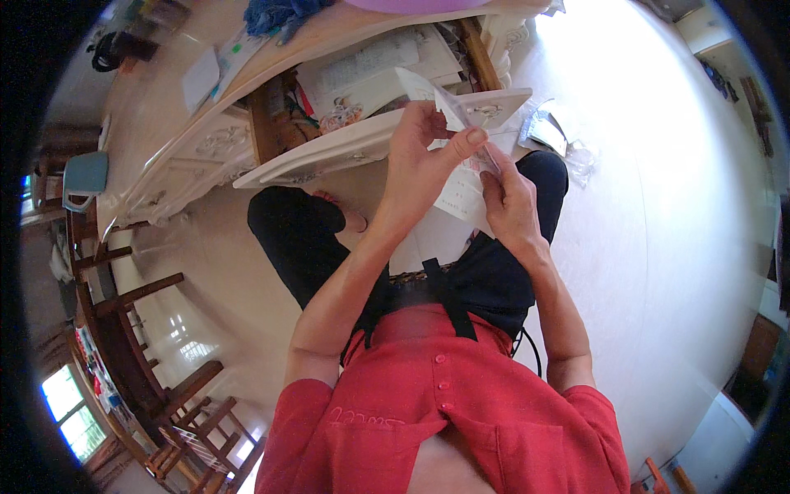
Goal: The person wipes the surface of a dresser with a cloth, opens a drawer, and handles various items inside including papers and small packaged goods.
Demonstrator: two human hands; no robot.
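Note:
My left hand (426, 148) pinches the upper part of a folded paper sheet (460, 194) between thumb and fingers. Lower on the right edge of the same sheet, my right hand (512, 200) has its thumb and fingers closed on it. Print and red marks show on the sheet, which hangs over the space between my knees. Behind my hands, a white carved drawer (327, 151) is pulled out. Inside lie stacked papers (370, 68) and a bundle of orange and white rubber bands or cord (340, 116).
Above the drawer runs a pale tabletop (166, 111), with blue cloth (281, 15) and a purple basin (413, 5) on it. Plastic packaging (546, 129) lies on the floor beside my right knee. Dark wooden chairs (191, 395) stand at the left.

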